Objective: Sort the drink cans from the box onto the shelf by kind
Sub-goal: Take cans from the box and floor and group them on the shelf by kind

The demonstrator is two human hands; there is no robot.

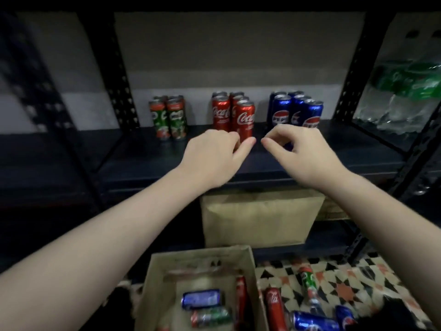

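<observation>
step: shelving. we have left hand [214, 156] curled against base of front red aluminium cola can [245, 120] on dark metal shelf [143, 158], grip unclear; right hand [299, 150] loosely curled, empty, before blue pepsi cans [281, 111]. next: we reach down into brown cardboard box [155, 283].

This is looking like a storeroom for drinks stock rather than a living space. Dark slotted-steel racking [353, 75] is standing against a bare wall [238, 48], its shelf [143, 161] carrying green cans [168, 118], red cans [232, 113] and blue cans [296, 108] in separate clusters. A shrink-wrapped pack of green bottles [405, 91] is sitting on the neighbouring rack, a closed carton [260, 218] is lying on the lower level, and an open box [155, 278] is resting on patterned floor tiles [346, 278] among loose cans [274, 304].
</observation>
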